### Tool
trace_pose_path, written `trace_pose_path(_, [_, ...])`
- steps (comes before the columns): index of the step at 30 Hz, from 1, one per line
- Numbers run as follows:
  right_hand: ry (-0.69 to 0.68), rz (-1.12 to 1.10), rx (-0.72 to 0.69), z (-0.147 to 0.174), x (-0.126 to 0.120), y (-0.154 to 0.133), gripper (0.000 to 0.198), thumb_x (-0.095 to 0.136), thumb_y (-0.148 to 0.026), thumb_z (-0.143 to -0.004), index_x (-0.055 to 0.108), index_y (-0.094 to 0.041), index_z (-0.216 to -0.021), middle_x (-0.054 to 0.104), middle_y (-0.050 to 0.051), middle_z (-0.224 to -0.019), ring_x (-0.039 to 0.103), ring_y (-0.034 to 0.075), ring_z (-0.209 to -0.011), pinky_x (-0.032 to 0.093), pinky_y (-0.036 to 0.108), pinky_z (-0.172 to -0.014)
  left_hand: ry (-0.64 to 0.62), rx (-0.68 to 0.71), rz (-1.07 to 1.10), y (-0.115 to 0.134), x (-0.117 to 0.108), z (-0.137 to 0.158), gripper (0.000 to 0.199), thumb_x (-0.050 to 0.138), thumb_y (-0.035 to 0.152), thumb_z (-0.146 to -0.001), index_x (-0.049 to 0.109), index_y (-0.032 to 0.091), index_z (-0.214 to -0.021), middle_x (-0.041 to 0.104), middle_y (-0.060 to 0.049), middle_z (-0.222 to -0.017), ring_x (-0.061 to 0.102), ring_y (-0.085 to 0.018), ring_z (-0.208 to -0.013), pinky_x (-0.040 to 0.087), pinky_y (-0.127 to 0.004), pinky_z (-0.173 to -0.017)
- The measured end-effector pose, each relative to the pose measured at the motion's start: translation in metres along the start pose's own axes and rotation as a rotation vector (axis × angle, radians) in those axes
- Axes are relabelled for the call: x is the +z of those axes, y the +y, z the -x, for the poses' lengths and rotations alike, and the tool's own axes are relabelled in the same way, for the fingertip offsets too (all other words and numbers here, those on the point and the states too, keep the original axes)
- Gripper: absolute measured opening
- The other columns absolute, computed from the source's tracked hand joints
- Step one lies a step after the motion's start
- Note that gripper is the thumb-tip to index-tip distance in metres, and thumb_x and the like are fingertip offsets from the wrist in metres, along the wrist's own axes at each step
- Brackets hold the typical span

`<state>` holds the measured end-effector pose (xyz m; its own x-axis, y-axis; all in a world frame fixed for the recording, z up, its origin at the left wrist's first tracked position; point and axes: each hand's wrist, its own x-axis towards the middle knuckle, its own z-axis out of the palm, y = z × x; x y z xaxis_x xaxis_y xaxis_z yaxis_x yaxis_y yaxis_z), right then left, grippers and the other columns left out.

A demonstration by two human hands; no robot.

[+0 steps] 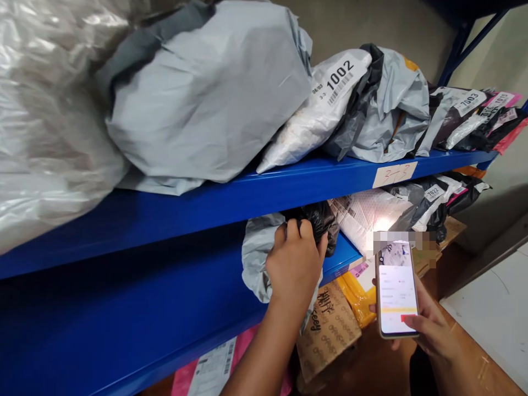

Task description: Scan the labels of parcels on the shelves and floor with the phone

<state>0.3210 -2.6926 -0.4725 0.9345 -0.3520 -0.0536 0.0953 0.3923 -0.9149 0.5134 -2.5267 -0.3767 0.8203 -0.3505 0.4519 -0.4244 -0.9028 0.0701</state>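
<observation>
On the lower blue shelf, my left hand (292,264) has its fingers curled over a crumpled grey plastic parcel bag (258,256). A shiny black plastic parcel (319,220) lies right behind its fingers and thumb; the fingertips are partly hidden. To the right, my right hand (433,324) grips a smartphone (398,294) upright, the thumb over the lower part of the lit screen. The screen has a camera picture of a label at the top and blurred text below. Bright light from the phone falls on a white-pink parcel (377,212) with a label behind it.
Across my view runs the upper blue shelf (330,179), holding a large grey bag (214,93), a white parcel (301,121) marked 1002 and several more. Beneath the lower shelf (124,308) are a cardboard box (328,333), a yellow parcel (357,300) and a pink parcel (185,379).
</observation>
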Motion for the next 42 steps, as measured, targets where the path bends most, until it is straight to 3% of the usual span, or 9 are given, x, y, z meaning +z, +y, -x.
trace_pose_path(8, [-0.038,-0.052,0.084,-0.005,0.009,0.009,0.12,0.085,-0.026,-0.074,0.007,-0.045,-0.163,0.063,0.017,-0.145,0.074,0.039,-0.109,0.064,0.034,-0.051,0.009,0.018,0.032,-0.002,0.005,0.001,0.031,0.049,0.044,-0.102,0.064,0.017,-0.11,0.065,-0.014,-0.109,0.062,-0.033,-0.109,0.053,-0.033,-0.074])
trace_pose_path(11, [-0.152,-0.19,0.141,-0.017,0.028,0.007,0.107,0.082,-0.025,-0.07,0.026,-0.037,-0.16,0.074,0.015,-0.125,0.078,0.028,-0.078,0.058,0.027,-0.041,0.026,0.02,0.038,-0.002,0.007,0.001,0.03,0.051,0.044,-0.101,0.063,0.018,-0.109,0.065,-0.014,-0.109,0.062,-0.032,-0.109,0.054,-0.034,-0.075])
trace_pose_path(15, [-0.42,-0.304,0.252,-0.031,0.051,0.004,0.074,0.077,-0.03,-0.07,0.053,-0.025,-0.14,0.075,0.001,-0.078,0.065,0.014,-0.042,0.052,0.02,-0.036,0.023,0.012,0.059,-0.003,0.009,-0.001,0.026,0.051,0.041,-0.101,0.065,0.02,-0.106,0.066,-0.012,-0.106,0.063,-0.032,-0.108,0.055,-0.034,-0.075])
trace_pose_path(18, [-0.397,-0.206,0.25,-0.025,0.062,0.003,0.081,0.08,-0.034,-0.073,0.045,-0.027,-0.145,0.077,0.006,-0.094,0.074,0.021,-0.055,0.057,0.025,-0.041,0.011,-0.002,0.078,-0.004,0.009,0.0,0.024,0.05,0.039,-0.101,0.066,0.021,-0.106,0.065,-0.012,-0.103,0.064,-0.032,-0.106,0.055,-0.035,-0.073])
trace_pose_path(21, [-0.143,-0.055,0.037,-0.011,0.073,0.002,0.109,0.087,-0.033,-0.074,0.018,-0.04,-0.159,0.067,0.015,-0.138,0.078,0.036,-0.096,0.064,0.035,-0.047,0.003,0.004,0.079,-0.004,0.007,0.002,0.027,0.052,0.041,-0.1,0.065,0.02,-0.111,0.065,-0.013,-0.105,0.064,-0.033,-0.107,0.056,-0.035,-0.072])
trace_pose_path(23, [-0.007,0.007,-0.114,-0.005,0.08,-0.002,0.116,0.087,-0.033,-0.077,0.007,-0.043,-0.161,0.065,0.014,-0.142,0.074,0.04,-0.112,0.067,0.04,-0.053,0.014,0.021,0.08,-0.004,0.006,0.003,0.027,0.053,0.04,-0.1,0.064,0.018,-0.113,0.065,-0.013,-0.108,0.063,-0.033,-0.109,0.056,-0.036,-0.075])
trace_pose_path(27, [0.018,0.021,-0.218,-0.003,0.087,-0.013,0.107,0.08,-0.036,-0.085,0.007,-0.035,-0.163,0.076,0.015,-0.124,0.076,0.04,-0.106,0.067,0.044,-0.058,0.037,0.038,0.096,-0.005,0.004,0.004,0.026,0.054,0.037,-0.1,0.063,0.017,-0.113,0.065,-0.013,-0.11,0.063,-0.033,-0.11,0.057,-0.036,-0.076])
trace_pose_path(37, [0.018,0.027,-0.177,0.001,0.067,-0.011,0.112,0.08,-0.036,-0.085,0.002,-0.033,-0.165,0.076,0.015,-0.122,0.075,0.04,-0.107,0.065,0.042,-0.056,0.112,0.061,0.079,-0.006,0.01,0.001,0.031,0.043,0.038,-0.106,0.068,0.019,-0.101,0.067,-0.013,-0.101,0.065,-0.033,-0.101,0.055,-0.036,-0.067])
trace_pose_path(42, [0.001,-0.044,-0.162,0.007,0.038,-0.017,0.122,0.088,-0.046,-0.073,0.008,-0.038,-0.164,0.063,0.017,-0.145,0.073,0.042,-0.109,0.062,0.04,-0.054,0.308,0.181,0.053,0.007,-0.007,-0.001,0.019,0.055,0.016,-0.098,0.072,0.019,-0.088,0.068,-0.013,-0.096,0.063,-0.037,-0.109,0.054,-0.058,-0.096])
